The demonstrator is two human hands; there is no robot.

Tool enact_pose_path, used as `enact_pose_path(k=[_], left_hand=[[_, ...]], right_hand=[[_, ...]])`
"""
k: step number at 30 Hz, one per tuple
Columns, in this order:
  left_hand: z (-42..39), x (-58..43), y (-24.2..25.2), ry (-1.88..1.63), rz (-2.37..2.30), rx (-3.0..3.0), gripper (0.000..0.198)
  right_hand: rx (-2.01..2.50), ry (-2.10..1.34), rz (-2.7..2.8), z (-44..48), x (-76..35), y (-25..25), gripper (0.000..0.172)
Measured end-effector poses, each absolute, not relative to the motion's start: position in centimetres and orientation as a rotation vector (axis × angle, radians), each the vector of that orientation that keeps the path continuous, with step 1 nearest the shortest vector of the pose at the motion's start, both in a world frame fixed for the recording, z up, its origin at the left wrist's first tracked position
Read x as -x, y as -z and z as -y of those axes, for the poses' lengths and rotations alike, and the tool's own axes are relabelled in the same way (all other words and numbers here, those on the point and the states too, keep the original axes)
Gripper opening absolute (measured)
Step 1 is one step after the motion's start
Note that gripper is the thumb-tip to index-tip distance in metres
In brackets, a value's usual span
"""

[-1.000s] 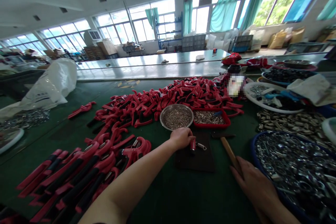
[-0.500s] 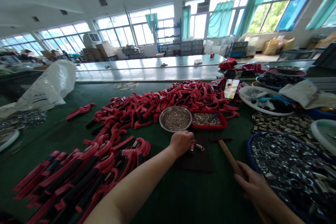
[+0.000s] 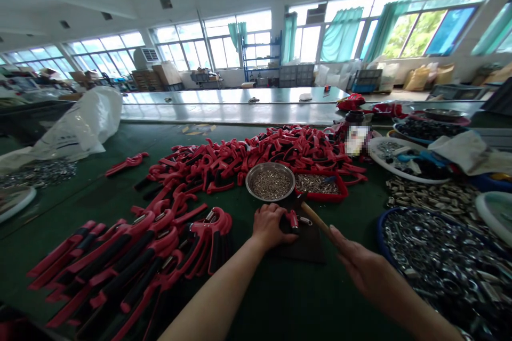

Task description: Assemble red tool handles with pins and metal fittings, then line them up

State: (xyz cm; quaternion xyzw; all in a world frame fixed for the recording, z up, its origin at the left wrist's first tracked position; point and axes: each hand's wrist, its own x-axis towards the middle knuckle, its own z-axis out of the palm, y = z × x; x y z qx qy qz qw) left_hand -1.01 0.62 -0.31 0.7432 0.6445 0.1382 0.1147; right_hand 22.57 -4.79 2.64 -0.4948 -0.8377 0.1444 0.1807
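A person's bare forearms reach up from the bottom of the frame onto a long green bench (image 3: pixel 240 309). The one clear change is on the right: the hammer (image 3: pixel 316 218) has swung in, and its dark head now sits just beside the left hand (image 3: pixel 272 226).

That hand lies near the center of the frame, closed over one red handle (image 3: pixel 294 218) on a dark mat (image 3: pixel 310 248), with one small coil spring (image 3: pixel 305 220) just beside it. The right hand (image 3: pixel 362 269) holds the end of the wooden hammer shaft, its fingers stretched forward and its grip partly hidden.

Just above the mat are one steel bowl (image 3: pixel 256 181) of small metal pieces and one red tray (image 3: pixel 340 192) of short metal parts. Behind them, a heap of red hand grippers (image 3: pixel 248 157) fills the middle of the frame, and more lie in rows at lower left — too many to count. One lone gripper (image 3: pixel 127 164) lies left of the heap.

At lower right sits one blue-rimmed basin (image 3: pixel 382 240) of steel rings. One phone (image 3: pixel 357 140), its screen blurred, stands past the tray. One white sack (image 3: pixel 80 128) slumps at left, below the windows.
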Motion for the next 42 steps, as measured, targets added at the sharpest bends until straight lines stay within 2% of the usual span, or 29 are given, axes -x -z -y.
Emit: enact_pose_path(k=[5, 7, 11, 16, 21, 23, 27, 29, 30, 31, 33, 35, 38, 40, 42], left_hand=[[-0.7, 1.0, 0.7, -0.507, -1.865, -2.212, 0.068], [-0.7, 1.0, 0.7, -0.498, -1.885, -2.197, 0.069], [-0.5, 0.9, 0.5, -0.487, -1.890, -2.189, 0.066], [-0.5, 0.6, 0.1, -0.466, -1.910, -2.198, 0.068], [0.2, 0.3, -0.4, -0.510, -1.912, -2.120, 0.058], [0.8, 0.2, -0.8, -0.600, -1.873, -2.020, 0.056], [2.6, -0.7, -2.4, -0.892, -1.777, -1.931, 0.063], [3.7, -1.5, -3.1, -0.965, -1.705, -1.970, 0.066], [4.3, -2.0, -3.4, -0.963, -1.669, -2.009, 0.066], [4.8, -2.5, -3.6, -0.943, -1.644, -2.052, 0.065], [5.8, -3.2, -3.8, -0.866, -1.641, -2.120, 0.063], [6.3, -3.0, -4.3, -0.716, -1.659, -2.177, 0.065], [5.2, 0.4, -6.2, -0.294, -1.684, -2.272, 0.061], [3.1, 4.9, -8.1, -0.021, -1.871, -2.197, 0.042], [0.6, 10.5, -9.9, 0.064, -2.302, -1.935, 0.031]], right_hand=[[1.270, -0.091, 2.266, 5.3, -22.4, -3.7, 0.052], [1.251, -0.077, 2.288, 5.5, -22.2, -2.9, 0.050], [1.189, -0.263, 2.392, 5.3, -22.5, -1.5, 0.050], [1.328, -0.317, 2.182, 5.4, -24.2, -1.5, 0.052], [1.843, -0.889, 1.820, 6.5, -27.5, 1.4, 0.075], [1.881, -0.813, 1.774, 6.3, -28.5, 2.6, 0.078], [1.791, -0.463, 1.777, 5.0, -27.0, 1.9, 0.065], [1.643, -0.688, 1.650, 4.5, -24.1, 0.2, 0.060], [1.553, -0.958, 1.516, 4.3, -22.3, -0.8, 0.054], [1.424, -1.267, 1.373, 4.1, -20.5, -1.7, 0.049], [1.265, -1.571, 1.012, 3.6, -17.2, -2.8, 0.042], [1.216, -1.607, 0.723, 3.0, -15.1, -3.0, 0.036], [1.268, -1.517, 0.600, 2.0, -14.4, -1.8, 0.036], [1.335, -1.492, 0.663, 1.5, -14.8, -0.8, 0.038], [1.399, -1.502, 0.747, 1.3, -15.3, -0.1, 0.043]])
